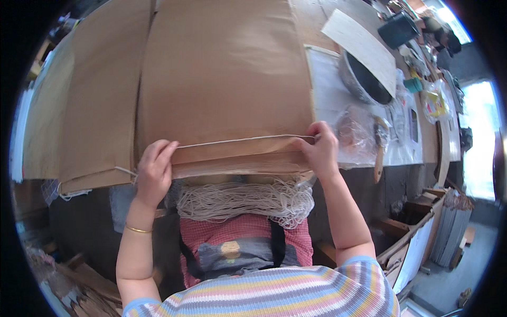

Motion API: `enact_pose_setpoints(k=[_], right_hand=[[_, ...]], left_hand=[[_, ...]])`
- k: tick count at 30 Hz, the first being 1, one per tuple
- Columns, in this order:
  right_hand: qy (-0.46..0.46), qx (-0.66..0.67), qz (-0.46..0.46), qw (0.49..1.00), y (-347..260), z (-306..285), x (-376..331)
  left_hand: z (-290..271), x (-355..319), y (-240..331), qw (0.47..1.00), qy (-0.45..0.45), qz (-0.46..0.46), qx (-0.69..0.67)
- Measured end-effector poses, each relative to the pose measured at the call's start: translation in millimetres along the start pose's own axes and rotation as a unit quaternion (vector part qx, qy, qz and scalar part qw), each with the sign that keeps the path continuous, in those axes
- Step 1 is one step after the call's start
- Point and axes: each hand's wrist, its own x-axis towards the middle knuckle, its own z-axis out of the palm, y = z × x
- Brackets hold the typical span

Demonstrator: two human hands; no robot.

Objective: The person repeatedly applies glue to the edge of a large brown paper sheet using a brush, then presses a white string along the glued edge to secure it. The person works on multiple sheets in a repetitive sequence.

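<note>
A white cord (237, 139) runs nearly straight across the near end of a stack of large brown paper sheets (222, 68). My left hand (155, 171) pinches the cord near the stack's left corner. At the right corner my right hand (321, 150) grips its other end, thumb and fingers closed over the paper edge. The near edges of the paper look layered and slightly lifted below the cord. In my lap, just under the table edge, lies a thick bundle of white cords (243, 201).
Another brown paper stack (100, 100) lies to the left, with a bit of cord at its corner. On the right are a basin (359, 79) partly covered by a board (362, 50), a wooden-handled brush (379, 153) and clear plastic (356, 129). Cardboard boxes (406, 227) stand below right.
</note>
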Motion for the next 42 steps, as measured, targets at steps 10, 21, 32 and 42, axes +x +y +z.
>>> enact_pose_setpoints(k=[10, 21, 32, 42], right_hand=[[-0.154, 0.131, 0.021, 0.979, -9, 6, 16], [0.029, -0.225, -0.083, 0.970, -37, 37, -5], [-0.048, -0.188, 0.036, 0.980, 1, 24, -32], [0.022, 0.307, 0.196, 0.931, -26, -23, -8]], left_hand=[[-16, 19, -22, 0.956, -0.133, -0.214, -0.152], [24, 16, 16, 0.971, 0.020, -0.191, 0.145], [19, -20, 1, 0.961, -0.160, -0.163, 0.157], [19, -30, -10, 0.973, 0.034, -0.219, -0.064]])
